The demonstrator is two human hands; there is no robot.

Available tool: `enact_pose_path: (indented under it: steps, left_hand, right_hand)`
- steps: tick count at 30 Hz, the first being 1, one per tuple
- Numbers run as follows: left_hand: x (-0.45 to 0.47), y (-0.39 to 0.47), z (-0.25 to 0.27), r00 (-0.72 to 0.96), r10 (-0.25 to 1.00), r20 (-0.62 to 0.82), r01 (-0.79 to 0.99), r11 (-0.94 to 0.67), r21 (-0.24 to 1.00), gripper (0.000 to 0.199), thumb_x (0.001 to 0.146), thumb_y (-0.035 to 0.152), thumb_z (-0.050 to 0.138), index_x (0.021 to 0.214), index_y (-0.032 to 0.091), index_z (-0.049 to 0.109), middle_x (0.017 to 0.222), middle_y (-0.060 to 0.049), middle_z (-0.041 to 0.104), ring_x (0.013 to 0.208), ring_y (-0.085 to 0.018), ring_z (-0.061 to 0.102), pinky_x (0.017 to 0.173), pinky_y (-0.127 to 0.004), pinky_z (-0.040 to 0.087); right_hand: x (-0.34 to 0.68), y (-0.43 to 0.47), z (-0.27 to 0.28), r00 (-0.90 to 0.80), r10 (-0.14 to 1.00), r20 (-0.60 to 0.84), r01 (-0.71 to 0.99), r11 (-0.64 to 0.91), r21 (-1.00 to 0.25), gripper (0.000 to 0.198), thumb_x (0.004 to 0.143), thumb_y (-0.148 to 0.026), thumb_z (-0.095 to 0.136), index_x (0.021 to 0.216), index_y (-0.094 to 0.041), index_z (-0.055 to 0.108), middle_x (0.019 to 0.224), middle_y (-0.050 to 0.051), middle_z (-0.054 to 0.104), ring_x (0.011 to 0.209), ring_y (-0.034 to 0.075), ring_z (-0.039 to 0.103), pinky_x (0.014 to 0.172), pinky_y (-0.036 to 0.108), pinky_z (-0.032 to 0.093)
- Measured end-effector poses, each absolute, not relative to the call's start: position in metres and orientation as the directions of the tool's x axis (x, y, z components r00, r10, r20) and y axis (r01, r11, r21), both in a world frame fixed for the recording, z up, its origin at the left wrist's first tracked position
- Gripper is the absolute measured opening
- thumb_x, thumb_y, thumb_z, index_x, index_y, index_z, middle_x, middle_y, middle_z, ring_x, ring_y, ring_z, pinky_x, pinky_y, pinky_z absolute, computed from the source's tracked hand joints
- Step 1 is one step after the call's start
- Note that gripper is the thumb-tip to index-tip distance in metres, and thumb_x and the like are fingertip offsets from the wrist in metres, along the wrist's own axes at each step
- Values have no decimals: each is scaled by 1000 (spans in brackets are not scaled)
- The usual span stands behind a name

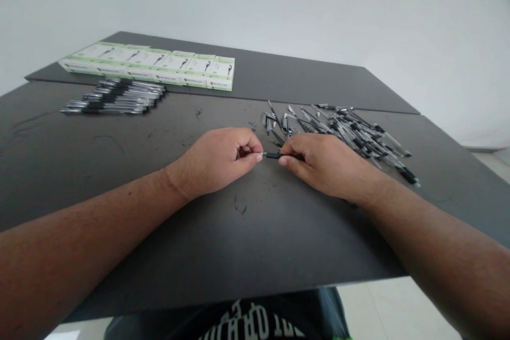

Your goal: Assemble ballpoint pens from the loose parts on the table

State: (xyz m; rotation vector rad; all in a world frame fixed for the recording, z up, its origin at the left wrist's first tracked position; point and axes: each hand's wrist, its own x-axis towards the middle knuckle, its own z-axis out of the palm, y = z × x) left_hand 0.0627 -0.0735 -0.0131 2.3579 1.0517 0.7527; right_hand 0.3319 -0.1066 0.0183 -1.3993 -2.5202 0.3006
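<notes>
A pen (272,155) with a dark grip lies level between my two hands, just above the dark table. The thumb and forefinger of my left hand (223,156) pinch its left tip. My right hand (324,162) is closed around the other end, hiding most of that part. Directly behind my right hand spreads a loose pile of pens and pen parts (350,127), clear and black. Farther off to the left, a neat stack of pens (115,96) lies side by side.
Several white and green boxes (159,66) with pen pictures stand in a row at the back left. The table (223,255) has dark scribble-like marks and a seam across it. Beyond its far edge is a pale wall (255,5).
</notes>
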Motion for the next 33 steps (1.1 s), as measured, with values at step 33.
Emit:
enact_pose_path:
  steps: [33]
  left_hand:
    - [62, -72, -15, 592, 751, 292, 520, -633, 574, 18, 100, 38, 68, 96, 25, 80, 84, 0, 81, 77, -20, 74, 80, -32, 56]
  right_hand:
    - [331, -107, 15, -497, 861, 111, 806, 505, -309, 8, 105, -31, 80, 109, -24, 82, 97, 3, 85, 87, 23, 75, 78, 33, 48]
